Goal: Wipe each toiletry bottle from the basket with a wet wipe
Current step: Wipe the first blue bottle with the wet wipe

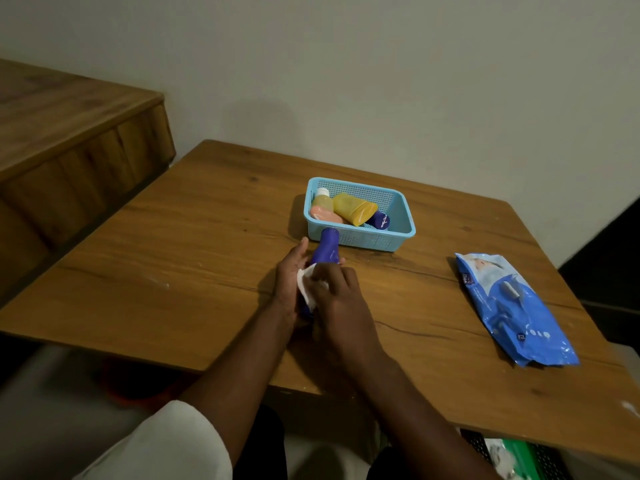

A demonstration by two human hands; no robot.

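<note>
Near the middle of the frame the person holds a dark blue bottle (325, 249) just above the wooden bench (173, 237), its cap end pointing up the frame toward the basket. The left hand (289, 275) is curled around the bottle's left side, fingers wrapped behind it. The right hand (334, 289) lies over the lower half of the bottle, fingers bent and pressing a white wet wipe (306, 287) against it; the wipe bunches out between the two hands.

Just above them sits a light blue basket (398, 233), its near wall almost touching the bottle's cap. Inside lie a yellow tube (353, 207), a small bottle with a white cap (322, 200), a peach-coloured bottle (323, 214) and a dark blue container (381, 220), all leaning together at the basket's left side.

At the right of the frame a blue pack of wipes (519, 313) lies flat on the bench, well apart from the hands. A wooden cabinet (69, 140) stands at the upper left.
</note>
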